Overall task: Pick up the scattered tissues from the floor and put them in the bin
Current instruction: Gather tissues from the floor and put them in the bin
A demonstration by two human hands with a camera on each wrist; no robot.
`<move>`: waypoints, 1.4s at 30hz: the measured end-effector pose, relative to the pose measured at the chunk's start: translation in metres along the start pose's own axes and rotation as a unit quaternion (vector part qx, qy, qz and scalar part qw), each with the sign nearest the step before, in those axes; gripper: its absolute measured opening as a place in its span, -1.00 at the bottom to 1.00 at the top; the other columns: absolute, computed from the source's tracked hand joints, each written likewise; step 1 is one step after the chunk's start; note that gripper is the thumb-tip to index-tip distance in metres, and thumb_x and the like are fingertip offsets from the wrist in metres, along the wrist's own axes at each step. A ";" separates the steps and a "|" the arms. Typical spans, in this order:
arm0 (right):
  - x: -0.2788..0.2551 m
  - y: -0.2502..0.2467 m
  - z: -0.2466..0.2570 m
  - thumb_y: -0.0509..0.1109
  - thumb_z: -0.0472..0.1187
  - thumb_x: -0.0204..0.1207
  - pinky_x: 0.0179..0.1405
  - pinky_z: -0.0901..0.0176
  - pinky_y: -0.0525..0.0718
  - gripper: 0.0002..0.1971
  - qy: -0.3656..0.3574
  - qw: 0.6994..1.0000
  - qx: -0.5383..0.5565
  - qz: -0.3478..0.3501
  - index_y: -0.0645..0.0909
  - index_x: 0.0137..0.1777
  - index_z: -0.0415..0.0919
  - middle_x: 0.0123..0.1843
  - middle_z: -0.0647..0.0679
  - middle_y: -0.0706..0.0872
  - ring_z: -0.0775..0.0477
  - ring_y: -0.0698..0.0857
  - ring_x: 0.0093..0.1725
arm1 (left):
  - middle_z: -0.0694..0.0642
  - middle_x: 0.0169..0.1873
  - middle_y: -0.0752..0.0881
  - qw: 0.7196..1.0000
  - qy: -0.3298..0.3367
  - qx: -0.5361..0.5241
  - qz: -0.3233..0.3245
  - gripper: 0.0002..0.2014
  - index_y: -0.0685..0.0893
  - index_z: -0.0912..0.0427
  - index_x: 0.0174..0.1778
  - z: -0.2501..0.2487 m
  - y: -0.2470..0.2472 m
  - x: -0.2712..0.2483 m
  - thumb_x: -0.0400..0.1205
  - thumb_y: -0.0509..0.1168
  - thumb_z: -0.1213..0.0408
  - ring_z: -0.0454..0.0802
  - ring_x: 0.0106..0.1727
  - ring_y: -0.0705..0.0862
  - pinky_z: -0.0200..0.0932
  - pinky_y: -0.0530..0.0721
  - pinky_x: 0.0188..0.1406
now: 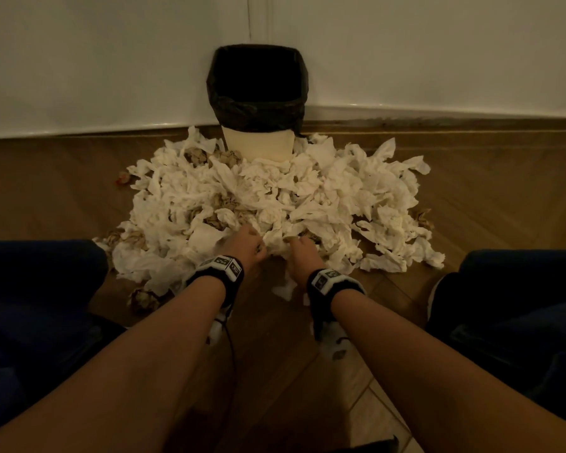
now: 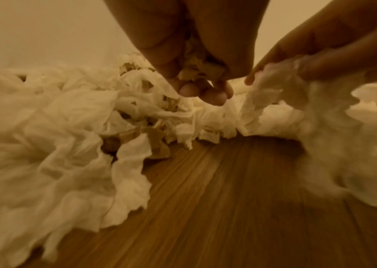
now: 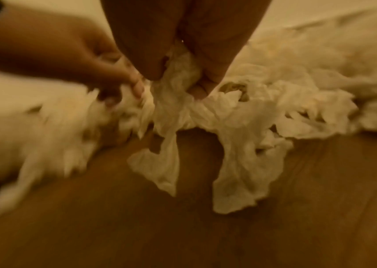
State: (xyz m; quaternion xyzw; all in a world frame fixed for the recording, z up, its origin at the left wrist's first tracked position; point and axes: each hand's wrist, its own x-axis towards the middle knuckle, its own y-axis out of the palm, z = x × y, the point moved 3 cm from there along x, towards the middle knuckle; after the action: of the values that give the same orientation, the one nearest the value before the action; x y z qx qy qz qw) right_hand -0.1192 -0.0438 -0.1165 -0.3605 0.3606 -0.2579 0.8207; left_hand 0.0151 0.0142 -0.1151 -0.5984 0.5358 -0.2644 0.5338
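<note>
I am crouched over a wooden floor (image 1: pixel 62 178), knees dark at the lower left and lower right of the frame, looking down at a wide heap of white tissues (image 1: pixel 275 197) that fills the middle. A few brown crumpled wads are mixed into it. At the top centre stands the bin (image 1: pixel 257 138), pale-sided with a black liner (image 1: pixel 229 103) folded over its rim, set against the white wall (image 1: pixel 79 60). The heap laps right up to its base, so the carry should be short — probably why I work from the near edge.

Both hands sit side by side at the heap's lower edge, just below centre. My left hand (image 1: pixel 245 245) has its fingers curled into a bunch; the left wrist view shows a brownish wad (image 2: pixel 200 70) gripped against the palm with white tissue caught under the fingertips (image 2: pixel 190 90). My right hand (image 1: pixel 303 253) is curled too, pinching a clump of white tissue (image 3: pixel 178 87) between thumb and fingers, with loose tails hanging toward the floor. Gathering with both hands at once takes more per trip — the sheets are light and limp, so they seem to need bunching tight or they may trail and drop.

Nothing can be seen inside the bin from here; almost all of the pile looks still to be cleared.
</note>
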 end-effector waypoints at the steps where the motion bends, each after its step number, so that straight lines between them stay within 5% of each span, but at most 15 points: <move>1: 0.001 -0.007 -0.002 0.25 -0.34 0.56 0.40 -0.02 0.43 -0.54 0.033 0.999 0.037 -0.023 0.37 0.48 -0.25 0.44 -0.24 0.40 -0.25 0.41 0.44 | 0.19 0.39 0.39 1.000 -0.002 -0.013 -0.013 -0.80 0.70 0.22 0.04 -0.001 -0.002 -0.001 0.62 0.28 0.20 0.10 0.08 0.61 -0.18 0.47 -0.07; 4: -0.001 -0.027 -0.007 0.17 -0.31 0.60 0.05 0.08 0.60 -0.69 0.104 0.972 0.201 -0.063 0.63 0.25 -0.28 0.17 -0.22 0.68 -0.18 0.65 0.11 | 0.20 0.50 0.22 0.999 -0.011 -0.028 -0.019 -0.73 0.62 0.16 0.22 -0.010 -0.014 -0.003 0.60 0.31 0.25 0.11 0.16 0.60 -0.18 0.51 0.07; 7: -0.006 -0.043 -0.011 0.14 -0.32 0.59 -0.35 0.19 0.58 -0.68 0.140 0.927 0.342 -0.068 0.76 -0.04 -0.29 -0.23 -0.07 0.72 -0.01 0.59 -0.34 | 0.23 0.37 0.46 0.999 -0.003 -0.039 0.024 -0.58 0.46 0.13 0.41 -0.020 -0.026 -0.002 0.61 0.30 0.27 0.14 0.26 0.57 -0.06 0.54 0.20; 11: -0.015 -0.059 -0.017 0.15 -0.36 0.60 0.01 0.06 0.65 -0.69 0.191 0.859 0.469 -0.073 0.71 -0.22 -0.24 0.01 -0.15 0.69 -0.14 0.62 -0.01 | 0.24 0.23 0.63 0.998 -0.016 -0.062 0.019 -0.57 0.44 0.12 0.43 -0.026 -0.040 -0.009 0.62 0.27 0.31 0.16 0.22 0.61 -0.03 0.58 0.15; 15: -0.024 -0.071 -0.021 0.21 -0.32 0.65 0.01 0.02 0.71 -0.70 0.206 0.796 0.565 -0.065 0.56 0.34 -0.31 0.24 -0.24 0.59 -0.20 0.63 0.10 | 0.24 0.05 0.71 0.982 -0.054 -0.179 -0.028 -0.74 0.57 0.13 0.28 -0.028 -0.060 -0.021 0.67 0.21 0.32 0.13 0.00 0.71 -0.02 0.70 -0.02; 18: -0.032 -0.084 -0.016 0.10 -0.28 0.71 0.18 -0.13 0.65 -0.64 0.179 0.798 0.570 -0.073 0.43 0.47 -0.31 0.44 -0.33 0.49 -0.37 0.54 0.37 | 0.20 -0.06 0.72 0.973 -0.063 -0.205 -0.080 -0.79 0.61 0.13 0.19 -0.030 -0.083 -0.026 0.70 0.15 0.27 0.11 -0.10 0.70 -0.07 0.69 -0.16; 21: -0.040 -0.101 -0.009 0.02 -0.39 0.69 -0.25 0.01 0.64 -0.66 0.148 0.779 0.604 -0.085 0.54 0.32 -0.24 0.29 -0.36 0.61 -0.40 0.65 0.16 | 0.12 -0.28 0.73 0.964 -0.059 -0.237 -0.105 -0.82 0.62 0.12 0.12 -0.035 -0.108 -0.031 0.70 0.14 0.28 0.04 -0.22 0.70 -0.18 0.62 -0.31; 24: -0.050 -0.126 0.006 -0.04 -0.42 0.69 -0.50 0.17 0.64 -0.67 0.134 0.697 0.700 -0.078 0.59 0.06 -0.28 -0.17 -0.26 0.68 -0.15 0.66 -0.38 | 0.14 -0.30 0.75 0.957 -0.037 -0.257 -0.127 -0.82 0.65 0.13 0.04 -0.042 -0.136 -0.033 0.69 0.14 0.32 0.07 -0.15 0.73 -0.19 0.59 -0.22; 29: -0.066 -0.194 0.051 0.08 -0.27 0.66 -0.48 0.26 0.51 -0.76 0.036 0.607 0.793 -0.040 0.48 -0.20 -0.28 -0.26 -0.14 0.46 -0.04 0.46 -0.33 | 0.06 -0.47 0.68 0.919 -0.010 -0.341 -0.198 -0.83 0.67 0.16 0.02 -0.054 -0.195 -0.033 0.69 0.16 0.31 -0.04 -0.39 0.66 -0.21 0.59 -0.37; 31: -0.078 -0.231 0.067 0.13 -0.20 0.68 -0.32 0.34 0.60 -0.80 0.000 0.623 0.782 -0.025 0.54 0.04 -0.30 -0.06 -0.19 0.54 -0.06 0.57 -0.18 | 0.08 -0.45 0.64 0.895 -0.007 -0.373 -0.243 -0.85 0.66 0.17 0.00 -0.067 -0.225 -0.033 0.68 0.19 0.26 0.02 -0.42 0.60 -0.17 0.61 -0.45; 32: -0.086 -0.251 0.072 0.17 -0.23 0.68 -0.21 0.33 0.60 -0.72 -0.014 0.645 0.763 -0.034 0.48 0.32 -0.32 0.17 -0.24 0.56 -0.09 0.61 -0.10 | 0.12 -0.37 0.65 0.885 -0.002 -0.387 -0.258 -0.89 0.63 0.14 -0.01 -0.078 -0.241 -0.034 0.67 0.22 0.24 0.06 -0.35 0.60 -0.10 0.66 -0.36; 34: -0.095 -0.286 0.085 0.22 -0.42 0.63 -0.34 0.28 0.51 -0.45 -0.027 0.702 0.707 -0.084 0.19 0.60 -0.26 0.47 -0.32 0.40 -0.08 0.57 -0.23 | 0.23 -0.07 0.67 0.884 0.017 -0.394 -0.252 -0.79 0.55 0.13 0.15 -0.093 -0.275 -0.038 0.62 0.32 0.25 0.14 -0.09 0.64 0.00 0.66 -0.01; 36: -0.105 -0.317 0.100 0.16 -0.61 0.57 -0.47 0.27 0.51 -0.36 -0.048 0.748 0.648 -0.131 0.14 0.62 -0.27 0.38 -0.39 0.46 -0.04 0.51 -0.32 | 0.35 0.08 0.57 0.898 0.037 -0.381 -0.217 -0.43 0.36 0.17 0.40 -0.103 -0.307 -0.041 0.51 0.43 0.39 0.24 0.12 0.59 -0.02 0.56 0.14; 38: -0.114 -0.342 0.114 0.09 -0.68 0.53 -0.42 0.29 0.50 -0.40 -0.074 0.780 0.598 -0.171 0.26 0.57 -0.34 0.29 -0.37 0.49 -0.03 0.51 -0.28 | 0.38 0.10 0.52 0.907 0.047 -0.368 -0.199 -0.25 0.21 0.20 0.49 -0.113 -0.335 -0.047 0.45 0.41 0.60 0.28 0.15 0.56 -0.06 0.56 0.08; 42: -0.128 -0.375 0.129 0.10 -0.68 0.51 -0.21 0.29 0.60 -0.56 -0.124 0.787 0.561 -0.223 0.47 0.39 -0.52 0.10 -0.30 0.61 -0.10 0.61 -0.10 | 0.06 -0.35 0.39 0.887 0.099 -0.379 -0.243 -0.49 0.29 0.36 0.37 -0.126 -0.369 -0.055 0.52 0.17 0.74 -0.08 -0.33 0.41 -0.29 0.47 -0.24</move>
State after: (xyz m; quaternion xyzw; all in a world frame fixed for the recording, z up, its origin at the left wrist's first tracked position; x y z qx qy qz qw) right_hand -0.1577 -0.1315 0.2895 0.0639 -0.0432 -0.5436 0.8358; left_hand 0.0199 -0.0334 0.2755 -0.8375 0.4829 -0.2207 0.1296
